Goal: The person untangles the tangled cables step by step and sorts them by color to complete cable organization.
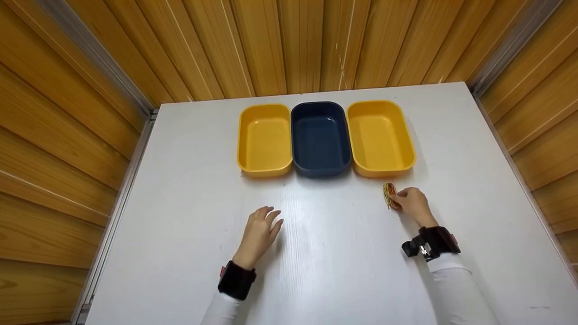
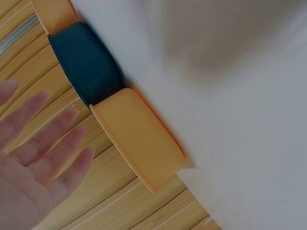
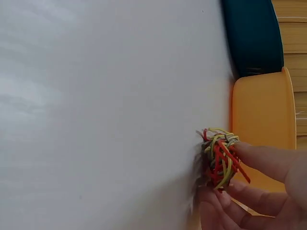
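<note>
My right hand (image 1: 414, 204) pinches a small coil of thin red, yellow and grey wire (image 3: 221, 160) between thumb and fingers. Loose strands stick out of the coil. It is close to the tabletop, just in front of the right yellow bin (image 1: 379, 140); whether it touches the table I cannot tell. Over the table to the left is my left hand (image 1: 259, 229), its fingers spread and relaxed, holding nothing. In the left wrist view its palm and fingers (image 2: 45, 143) show bare.
A dark blue bin (image 1: 321, 137) stands between the right yellow bin and the left yellow bin (image 1: 266, 144), side by side at the back of the white table (image 1: 180, 216). Wood-look panels (image 1: 302, 45) enclose the back and both sides.
</note>
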{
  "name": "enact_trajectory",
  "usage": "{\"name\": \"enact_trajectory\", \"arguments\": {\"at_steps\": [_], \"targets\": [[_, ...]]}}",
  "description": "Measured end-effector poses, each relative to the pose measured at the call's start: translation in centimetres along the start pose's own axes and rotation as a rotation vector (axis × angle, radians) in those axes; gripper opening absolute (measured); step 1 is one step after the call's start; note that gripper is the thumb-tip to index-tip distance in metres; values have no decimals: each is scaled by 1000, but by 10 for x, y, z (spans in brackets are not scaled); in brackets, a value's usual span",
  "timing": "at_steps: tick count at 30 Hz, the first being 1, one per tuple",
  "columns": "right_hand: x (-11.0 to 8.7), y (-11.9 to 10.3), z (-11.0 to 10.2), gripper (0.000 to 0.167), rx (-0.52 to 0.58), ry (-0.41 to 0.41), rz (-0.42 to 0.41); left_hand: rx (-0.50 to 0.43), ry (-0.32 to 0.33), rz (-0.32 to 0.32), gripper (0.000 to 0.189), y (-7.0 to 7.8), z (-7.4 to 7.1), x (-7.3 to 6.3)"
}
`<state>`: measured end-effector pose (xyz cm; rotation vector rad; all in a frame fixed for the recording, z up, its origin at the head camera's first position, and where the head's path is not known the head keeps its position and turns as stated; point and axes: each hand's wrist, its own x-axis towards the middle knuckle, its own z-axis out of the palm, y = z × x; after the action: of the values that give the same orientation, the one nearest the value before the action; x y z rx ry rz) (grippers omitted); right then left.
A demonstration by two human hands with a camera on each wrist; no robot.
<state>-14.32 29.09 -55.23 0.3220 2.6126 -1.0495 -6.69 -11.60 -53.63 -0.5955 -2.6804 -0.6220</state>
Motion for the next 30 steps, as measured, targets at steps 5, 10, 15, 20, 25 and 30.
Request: {"name": "enact_trajectory", "arguments": {"at_steps": [5,10,15,20,25,30], "targets": [[1,-2,1,34,24,6,3,-17,-17,-6,19,0,1,-1],[0,-5,2,34,47,10,0,-32,-50,-22,18,2,2,-2],[-4,-8,1,33,66,19,-14,-42,-80,-34,18,3,3,-2],[-14,-13,0,35,86,16,-31,-28,-59,-12,16,3,5,-4],[-26,-22,0,34,86,8,-69,-43,-66,-11,16,4,6,-4],[-41,-34,-3,33,133,-38,-82,-74,-69,-16,15,5,6,-2]]}}
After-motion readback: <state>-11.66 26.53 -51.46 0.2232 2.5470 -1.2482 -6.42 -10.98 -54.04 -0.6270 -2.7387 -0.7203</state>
